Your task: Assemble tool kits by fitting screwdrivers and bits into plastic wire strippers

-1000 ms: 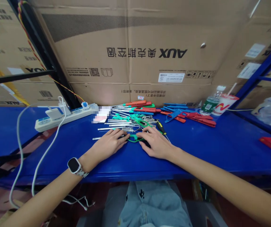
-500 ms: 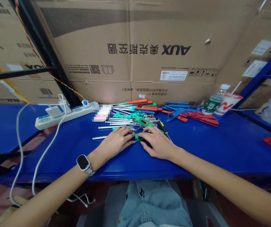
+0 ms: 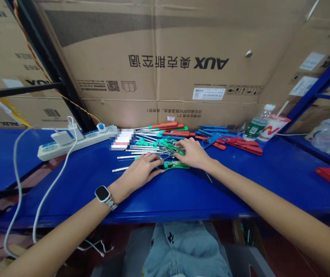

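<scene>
A long-necked lighter (image 3: 176, 165) with a metal tube and an opened green handle lies on the blue table, its inner parts showing. My left hand (image 3: 143, 169) has its fingers closed on the lighter's teal collar, with the tube sticking out to the left. Farther up, my right hand (image 3: 195, 153) pinches a green handle shell (image 3: 179, 149) at the edge of the pile. Fingers partly cover that shell. Beyond both hands lie several metal lighter tubes with teal collars (image 3: 147, 143). A thin screwdriver shaft (image 3: 209, 177) pokes out below my right wrist.
Behind the pile are lighters with red handles (image 3: 169, 125). Blue handle shells (image 3: 212, 140) and red ones (image 3: 244, 144) lie to the right, before a bottle (image 3: 254, 129) and a paper cup (image 3: 273, 127). A power strip (image 3: 78, 142) stands left; a large carton (image 3: 176, 30) backs the table.
My right hand has left the lighter and moved up to the pile, onto a green shell. The lighter's open handle is now uncovered. My left hand stays on the collar.
</scene>
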Demonstrator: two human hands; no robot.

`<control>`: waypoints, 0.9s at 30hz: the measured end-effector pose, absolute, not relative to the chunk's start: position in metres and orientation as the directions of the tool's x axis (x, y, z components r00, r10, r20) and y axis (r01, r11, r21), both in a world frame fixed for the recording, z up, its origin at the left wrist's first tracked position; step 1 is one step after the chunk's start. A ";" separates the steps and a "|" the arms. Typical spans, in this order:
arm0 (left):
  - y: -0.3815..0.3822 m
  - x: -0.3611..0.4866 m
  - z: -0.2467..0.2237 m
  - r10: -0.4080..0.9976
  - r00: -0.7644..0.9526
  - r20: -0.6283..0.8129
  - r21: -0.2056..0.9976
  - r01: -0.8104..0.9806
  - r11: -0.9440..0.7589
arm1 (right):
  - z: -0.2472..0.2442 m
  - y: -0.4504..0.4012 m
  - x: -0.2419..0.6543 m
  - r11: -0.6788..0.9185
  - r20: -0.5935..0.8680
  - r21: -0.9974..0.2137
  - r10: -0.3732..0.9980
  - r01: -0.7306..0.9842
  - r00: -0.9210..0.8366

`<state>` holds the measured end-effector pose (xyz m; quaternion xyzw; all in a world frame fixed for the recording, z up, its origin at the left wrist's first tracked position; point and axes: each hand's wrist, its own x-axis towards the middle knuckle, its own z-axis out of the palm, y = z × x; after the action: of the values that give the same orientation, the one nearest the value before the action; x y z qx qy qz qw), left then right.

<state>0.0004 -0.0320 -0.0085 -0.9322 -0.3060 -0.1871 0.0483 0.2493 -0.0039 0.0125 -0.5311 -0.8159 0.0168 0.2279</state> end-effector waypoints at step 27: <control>-0.041 -0.003 -0.009 0.591 0.677 0.438 0.006 0.656 -0.755 | 0.028 -0.022 0.258 0.598 0.429 -0.521 0.801 0.610 -0.419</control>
<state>-0.0030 -0.0411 -0.0086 -0.9125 -0.3416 -0.2118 0.0760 0.2585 -0.0224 0.0278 -0.4248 -0.8299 0.1437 0.3318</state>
